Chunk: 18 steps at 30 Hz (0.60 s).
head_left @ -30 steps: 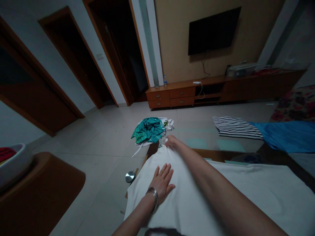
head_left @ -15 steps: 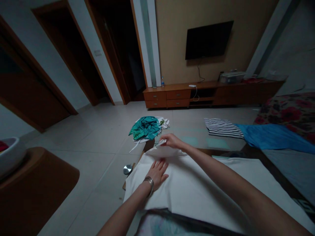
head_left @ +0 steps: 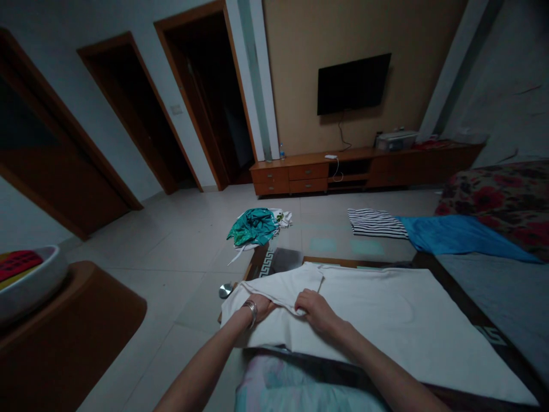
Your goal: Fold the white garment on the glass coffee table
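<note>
Partly folded: white cloth [head_left: 386, 320], left flat toward frame right.
Its lower-centre flap [head_left: 285, 285] is pinched by the right hand [head_left: 319, 312]; the left hand's [head_left: 261, 308] fingers are hidden, grip untellable.

Your cloth [head_left: 377, 309] looks matt and smooth, your bangles [head_left: 253, 312] are shiny metal, and the cabinet [head_left: 307, 177] looks like wood.

A plain white cloth [head_left: 386, 309], matte and unpatterned, is spread across the worktop [head_left: 266, 261], one long side running close to the far edge. The right-hand stretch lies nearly flat, faintly creased, its tip pointing toward the near right corner. Over by the left end it's rumpled, I see, the far side turned back in a loose flap with a wavy, bunched edge.
</note>
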{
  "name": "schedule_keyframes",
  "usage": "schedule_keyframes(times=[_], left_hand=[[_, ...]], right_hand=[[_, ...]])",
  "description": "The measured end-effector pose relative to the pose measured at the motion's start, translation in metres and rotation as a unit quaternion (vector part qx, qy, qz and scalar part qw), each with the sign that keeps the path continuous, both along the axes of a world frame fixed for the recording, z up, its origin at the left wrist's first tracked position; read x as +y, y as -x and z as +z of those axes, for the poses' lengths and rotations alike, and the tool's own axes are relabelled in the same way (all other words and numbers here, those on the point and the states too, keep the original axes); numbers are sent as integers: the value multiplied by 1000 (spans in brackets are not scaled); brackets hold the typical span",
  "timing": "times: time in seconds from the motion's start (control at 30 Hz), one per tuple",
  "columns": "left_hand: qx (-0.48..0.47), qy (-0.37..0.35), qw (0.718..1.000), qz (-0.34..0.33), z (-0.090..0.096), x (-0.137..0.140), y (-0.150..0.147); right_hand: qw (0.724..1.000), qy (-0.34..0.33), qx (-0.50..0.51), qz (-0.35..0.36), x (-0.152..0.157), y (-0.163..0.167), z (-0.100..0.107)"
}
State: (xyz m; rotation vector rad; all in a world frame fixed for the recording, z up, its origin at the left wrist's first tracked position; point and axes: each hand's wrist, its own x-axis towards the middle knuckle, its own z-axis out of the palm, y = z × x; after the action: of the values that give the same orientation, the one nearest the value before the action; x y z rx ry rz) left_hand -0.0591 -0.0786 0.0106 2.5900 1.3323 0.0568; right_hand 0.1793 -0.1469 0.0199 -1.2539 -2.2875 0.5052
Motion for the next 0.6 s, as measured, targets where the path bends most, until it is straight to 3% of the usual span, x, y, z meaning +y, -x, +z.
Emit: schedule_keyframes(times=[0.17, 0.27, 0.33, 0.4, 0.5, 0.6], left_hand=[[36, -20, 999, -1, 16, -5, 42], [60, -66, 996, -24, 15, -2, 63], [73, -97, 992, -39, 9, 0, 71], [77, -114, 989, -44, 3, 1, 75], [72, -130, 988, -45, -2, 1, 77], [62, -140, 987, -47, -4, 1, 77]], right_hand=[[999, 24, 33, 17, -19, -4, -3], [993, 47, 93, 48, -15, -15, 0], [991, 46, 128, -15, -1, -28, 2], [980, 42, 130, -145, 22, -41, 4], [940, 107, 90, -310, 59, -55, 5], [920, 166, 80, -345, 87, -54, 2]])
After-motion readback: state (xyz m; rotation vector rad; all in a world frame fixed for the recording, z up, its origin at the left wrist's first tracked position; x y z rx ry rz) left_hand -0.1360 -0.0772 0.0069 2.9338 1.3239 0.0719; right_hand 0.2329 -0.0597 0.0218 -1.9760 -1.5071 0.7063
